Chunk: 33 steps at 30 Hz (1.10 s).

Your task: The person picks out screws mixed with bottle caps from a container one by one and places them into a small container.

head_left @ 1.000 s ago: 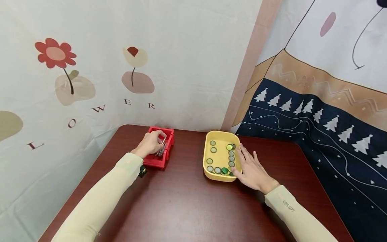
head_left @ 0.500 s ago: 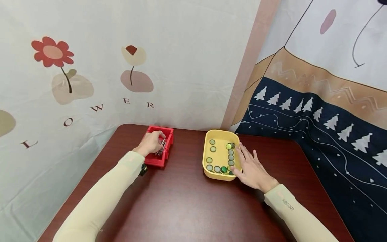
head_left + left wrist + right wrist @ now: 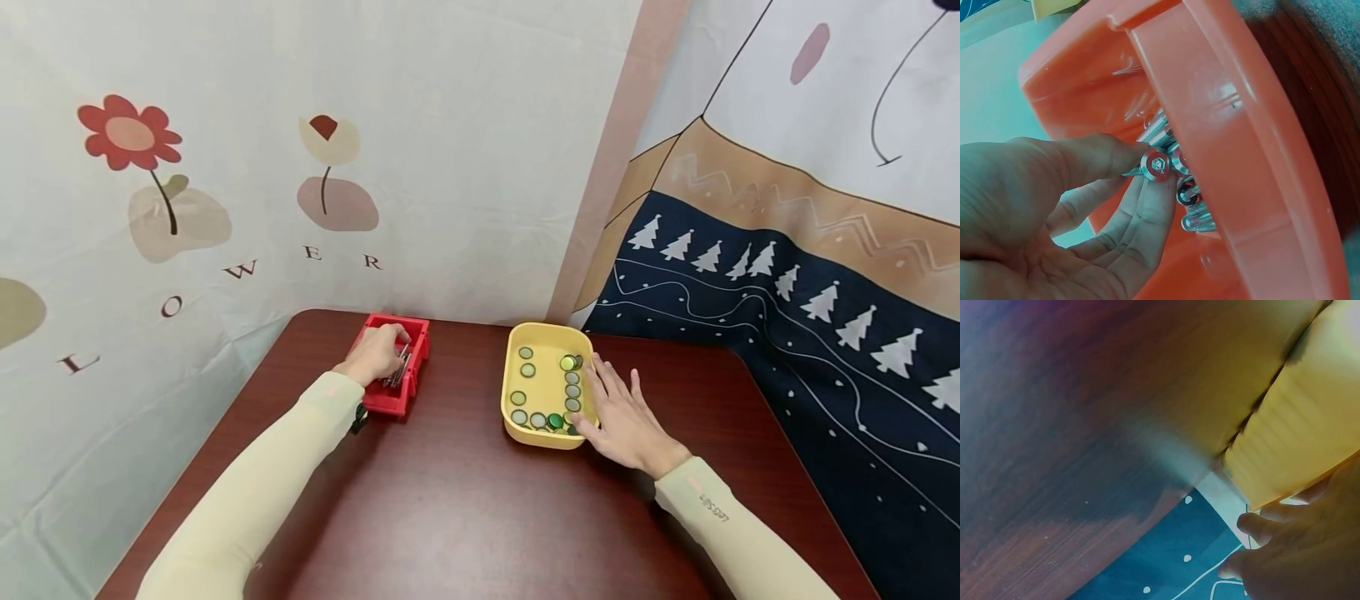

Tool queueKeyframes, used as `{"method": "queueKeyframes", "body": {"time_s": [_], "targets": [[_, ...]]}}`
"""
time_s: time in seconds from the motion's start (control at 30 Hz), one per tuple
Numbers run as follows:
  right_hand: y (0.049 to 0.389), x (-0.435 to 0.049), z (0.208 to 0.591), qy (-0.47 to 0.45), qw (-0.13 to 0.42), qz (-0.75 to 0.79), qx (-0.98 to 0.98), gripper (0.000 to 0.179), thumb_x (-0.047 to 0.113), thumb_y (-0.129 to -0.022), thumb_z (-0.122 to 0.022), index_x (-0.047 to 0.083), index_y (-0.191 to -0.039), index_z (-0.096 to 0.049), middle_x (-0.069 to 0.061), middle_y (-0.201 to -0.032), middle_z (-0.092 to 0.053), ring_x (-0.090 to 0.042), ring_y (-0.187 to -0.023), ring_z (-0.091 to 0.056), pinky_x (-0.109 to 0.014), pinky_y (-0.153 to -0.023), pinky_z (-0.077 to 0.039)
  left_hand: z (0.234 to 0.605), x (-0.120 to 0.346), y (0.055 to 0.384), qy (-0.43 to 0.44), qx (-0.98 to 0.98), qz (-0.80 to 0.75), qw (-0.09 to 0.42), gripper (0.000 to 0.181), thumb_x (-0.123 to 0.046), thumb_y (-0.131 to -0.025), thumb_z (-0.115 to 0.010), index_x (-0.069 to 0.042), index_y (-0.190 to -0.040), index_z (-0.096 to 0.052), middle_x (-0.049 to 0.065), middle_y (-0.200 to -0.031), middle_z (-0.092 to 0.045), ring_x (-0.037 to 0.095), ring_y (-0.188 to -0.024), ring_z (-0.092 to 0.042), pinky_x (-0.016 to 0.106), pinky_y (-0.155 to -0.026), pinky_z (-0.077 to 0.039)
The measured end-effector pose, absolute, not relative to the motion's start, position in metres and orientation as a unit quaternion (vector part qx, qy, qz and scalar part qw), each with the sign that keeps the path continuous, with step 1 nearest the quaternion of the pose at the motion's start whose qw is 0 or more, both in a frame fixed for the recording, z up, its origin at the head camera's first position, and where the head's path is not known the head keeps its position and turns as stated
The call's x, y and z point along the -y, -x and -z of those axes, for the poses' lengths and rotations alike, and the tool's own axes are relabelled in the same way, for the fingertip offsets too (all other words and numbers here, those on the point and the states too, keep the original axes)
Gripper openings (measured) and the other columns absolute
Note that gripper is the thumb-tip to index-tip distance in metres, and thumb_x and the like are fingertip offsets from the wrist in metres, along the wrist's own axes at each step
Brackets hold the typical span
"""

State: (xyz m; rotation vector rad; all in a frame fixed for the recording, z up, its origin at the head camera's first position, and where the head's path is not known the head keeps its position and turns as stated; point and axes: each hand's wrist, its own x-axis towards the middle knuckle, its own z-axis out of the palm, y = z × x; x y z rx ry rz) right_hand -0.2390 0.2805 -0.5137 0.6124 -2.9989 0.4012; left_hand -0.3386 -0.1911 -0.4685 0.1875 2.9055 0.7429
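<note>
My left hand [image 3: 378, 353] reaches into a red bin [image 3: 387, 405] at the table's back left. In the left wrist view, its thumb and fingers pinch a shiny metal bolt [image 3: 1156, 164] with a hex-socket head. Several more silver bolts [image 3: 1195, 214] lie beside it against the bin wall. My right hand [image 3: 626, 421] rests with spread, straight fingers on the right rim of a yellow tub [image 3: 545, 442]. Silver, green and yellow-green bottle caps [image 3: 555, 420] lie in that tub, and the hand hides part of its right side.
Both containers stand on a dark red-brown table [image 3: 457, 508], with a gap between them. A pale printed cloth [image 3: 465, 167] hangs right behind the back edge. On the right hangs a dark blue cloth [image 3: 817, 375] with white trees.
Both hands stay almost where they were, the left in the red bin and the right on the tub's rim. The head view has shifted slightly.
</note>
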Motion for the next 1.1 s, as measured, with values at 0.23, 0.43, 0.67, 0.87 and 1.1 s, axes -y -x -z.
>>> {"method": "queueKeyframes", "body": {"time_s": [0.23, 0.43, 0.67, 0.87, 1.1], "targets": [[0.238, -0.279, 0.513, -0.198, 0.036, -0.124, 0.972, 0.096, 0.058, -0.114, -0.063, 0.002, -0.184, -0.026, -0.020, -0.197, -0.013, -0.052, -0.180, -0.024, -0.085, -0.141, -0.004, 0.476, 0.193, 0.349, -0.049, -0.965, -0.243, 0.085, 0.051, 0.000, -0.101, -0.080, 0.004, -0.150, -0.067, 0.019, -0.108, -0.073, 0.028, -0.083, -0.062, 0.038, -0.074, -0.059], [0.237, -0.278, 0.515, -0.197, 0.033, -0.126, 0.972, 0.096, 0.058, -0.115, -0.063, 0.002, -0.184, -0.026, -0.021, -0.197, -0.013, -0.052, -0.180, -0.023, -0.085, -0.141, -0.003, 0.459, 0.185, 0.330, -0.053, -0.968, -0.236, 0.067, 0.044, -0.002, -0.105, -0.076, 0.006, -0.148, -0.069, 0.031, -0.142, -0.075, 0.033, -0.103, -0.069, 0.045, -0.096, -0.068], [0.239, -0.277, 0.516, -0.194, 0.033, -0.128, 0.972, 0.097, 0.058, -0.114, -0.063, 0.003, -0.184, -0.025, -0.020, -0.197, -0.013, -0.052, -0.180, -0.022, -0.085, -0.141, -0.003, 0.453, 0.186, 0.326, -0.048, -0.967, -0.244, 0.050, 0.045, -0.009, -0.108, -0.076, 0.004, -0.150, -0.069, 0.029, -0.139, -0.076, 0.037, -0.116, -0.071, 0.056, -0.112, -0.066], [0.240, -0.277, 0.518, -0.193, 0.033, -0.138, 0.971, 0.097, 0.057, -0.114, -0.064, 0.005, -0.185, -0.026, -0.019, -0.197, -0.013, -0.052, -0.180, -0.021, -0.085, -0.141, -0.004, 0.452, 0.186, 0.316, -0.059, -0.965, -0.254, 0.003, 0.039, -0.012, -0.111, -0.073, 0.002, -0.147, -0.071, 0.025, -0.124, -0.078, 0.035, -0.108, -0.073, 0.056, -0.104, -0.067], [0.241, -0.281, 0.518, -0.190, 0.035, -0.147, 0.970, 0.097, 0.061, -0.114, -0.063, 0.015, -0.188, -0.021, -0.017, -0.198, -0.011, -0.053, -0.180, -0.022, -0.086, -0.141, -0.005, 0.456, 0.185, 0.300, -0.103, -0.959, -0.252, -0.080, 0.038, -0.018, -0.114, -0.068, -0.001, -0.148, -0.071, 0.027, -0.142, -0.070, 0.039, -0.117, -0.071, 0.057, -0.105, -0.068]]}}
